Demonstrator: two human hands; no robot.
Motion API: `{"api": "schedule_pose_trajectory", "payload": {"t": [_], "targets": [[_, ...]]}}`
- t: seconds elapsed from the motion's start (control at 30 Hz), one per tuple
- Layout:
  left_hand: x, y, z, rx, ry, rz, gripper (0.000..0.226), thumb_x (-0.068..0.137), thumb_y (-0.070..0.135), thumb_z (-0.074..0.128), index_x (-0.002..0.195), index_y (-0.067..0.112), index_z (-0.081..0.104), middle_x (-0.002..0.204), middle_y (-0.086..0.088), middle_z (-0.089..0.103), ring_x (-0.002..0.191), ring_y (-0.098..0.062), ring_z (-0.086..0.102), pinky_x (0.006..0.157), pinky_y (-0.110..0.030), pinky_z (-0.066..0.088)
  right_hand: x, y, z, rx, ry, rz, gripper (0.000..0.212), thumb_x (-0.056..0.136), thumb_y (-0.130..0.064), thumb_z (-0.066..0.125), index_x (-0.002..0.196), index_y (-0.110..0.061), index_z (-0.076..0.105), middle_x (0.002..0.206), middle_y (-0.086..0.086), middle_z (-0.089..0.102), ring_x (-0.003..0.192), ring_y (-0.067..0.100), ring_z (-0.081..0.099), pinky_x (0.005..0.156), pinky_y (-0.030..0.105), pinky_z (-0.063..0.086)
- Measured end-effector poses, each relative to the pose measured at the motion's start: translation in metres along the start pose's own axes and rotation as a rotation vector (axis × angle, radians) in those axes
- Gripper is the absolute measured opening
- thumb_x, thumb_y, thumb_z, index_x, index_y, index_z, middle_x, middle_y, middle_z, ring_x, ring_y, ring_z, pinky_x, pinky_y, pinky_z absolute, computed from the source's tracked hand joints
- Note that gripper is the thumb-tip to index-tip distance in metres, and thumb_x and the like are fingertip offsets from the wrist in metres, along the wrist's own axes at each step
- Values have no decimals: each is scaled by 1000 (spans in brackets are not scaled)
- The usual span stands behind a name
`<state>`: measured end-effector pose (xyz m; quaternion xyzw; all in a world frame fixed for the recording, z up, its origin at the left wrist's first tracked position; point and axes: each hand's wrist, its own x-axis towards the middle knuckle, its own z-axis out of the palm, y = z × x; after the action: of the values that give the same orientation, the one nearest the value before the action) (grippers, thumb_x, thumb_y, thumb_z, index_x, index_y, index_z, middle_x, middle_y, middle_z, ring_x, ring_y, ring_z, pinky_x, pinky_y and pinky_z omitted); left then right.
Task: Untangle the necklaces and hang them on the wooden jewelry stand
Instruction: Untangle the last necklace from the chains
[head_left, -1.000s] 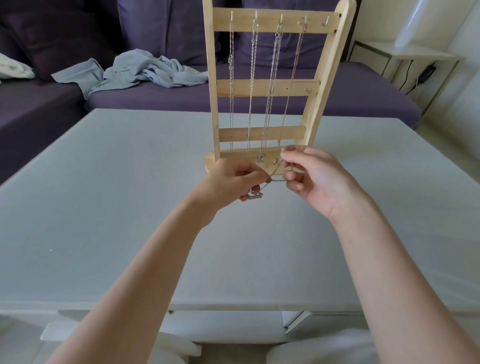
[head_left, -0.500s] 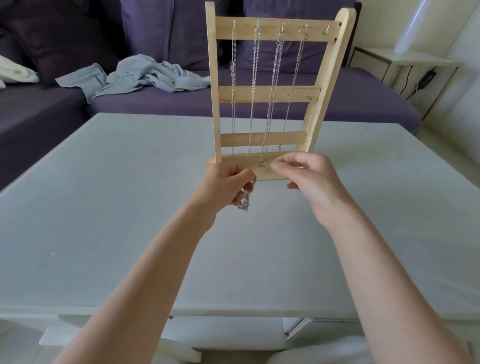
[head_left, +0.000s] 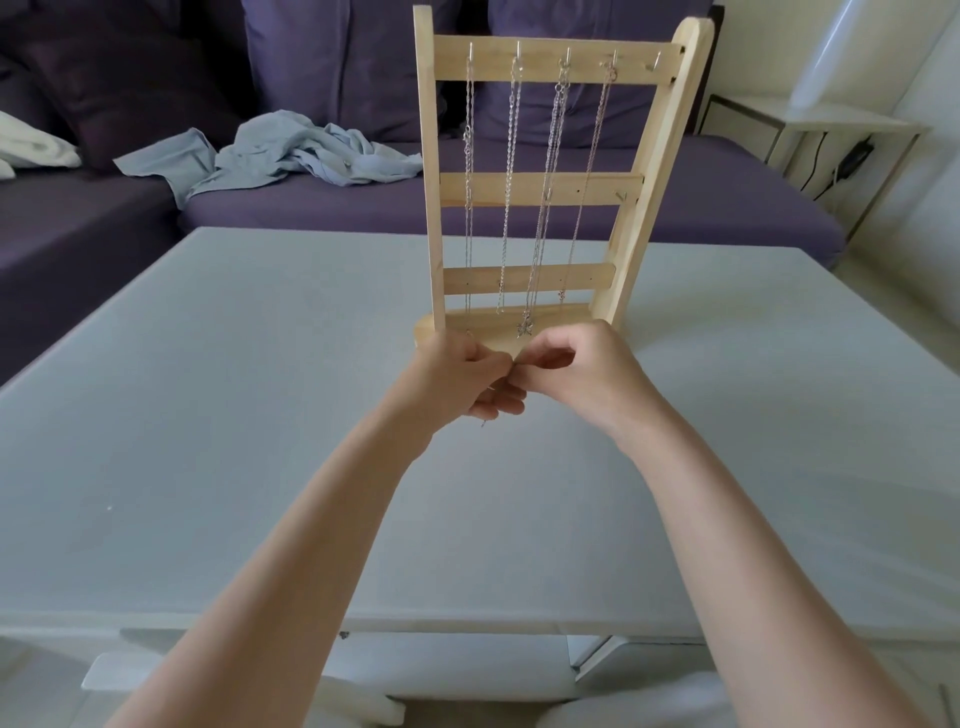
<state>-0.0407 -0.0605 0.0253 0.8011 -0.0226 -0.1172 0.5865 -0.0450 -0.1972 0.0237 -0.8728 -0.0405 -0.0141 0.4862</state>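
Both hands meet fingertip to fingertip just in front of the stand's base, w/ fingers curled. Left hand (head_left: 462, 379) and right hand (head_left: 576, 371) seem to pinch a thin chain (head_left: 484, 422) between them; only a small bit dangles below the left fingers, so the rest of that necklace is hidden and the exact hold can't be confirmed.

Wooden jewelry stand (head_left: 540, 189) sits upright on the pale table (head_left: 208, 415), at 12 o'clock from the hands. Four hung necklaces (head_left: 545, 182) drop from hooks on the top bar; the hook at approx 1 o'clock, far right, looks free. One hung chain ends in a small pendant (head_left: 524, 328) right by the base.

Handling, as a judgement: the chain is very light, limp, fine and slippery, prob. easy to re-knot or snap if tugged. Best held near the clasp or at the loop's top, w/ fingertip pinches, letting the rest hang straight.

At 10 o'clock, a crumpled grey garment (head_left: 291, 150) lies on a purple sofa (head_left: 727, 197).
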Motion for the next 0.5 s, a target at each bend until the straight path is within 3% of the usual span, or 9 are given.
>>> {"api": "schedule_pose_trajectory", "payload": {"t": [0.2,0.33,0.5], "targets": [[-6,3,-5,10,-196,-68,25,93,10,41,83,3,62,71,-4,65,47,-4,53,51,-14,47,-3,-1,-6,358,-238,218,21,79,1,57,62,-11,56,61,2,50,56,12,45,54,20,35],[-9,6,-7,-116,-333,-64,27,96,13,42,79,5,60,70,-5,62,50,-8,52,52,-16,47,0,-3,-7,482,-278,309,23,80,-4,47,58,-12,50,55,2,49,51,14,46,53,23,33],[-10,5,-5,-47,-359,-60,28,96,13,42,77,6,61,68,-3,60,49,-6,52,52,-15,46,0,-1,-3,422,-233,313,19,80,-8,47,61,-12,48,57,3,46,55,16,42,54,25,33]]}}
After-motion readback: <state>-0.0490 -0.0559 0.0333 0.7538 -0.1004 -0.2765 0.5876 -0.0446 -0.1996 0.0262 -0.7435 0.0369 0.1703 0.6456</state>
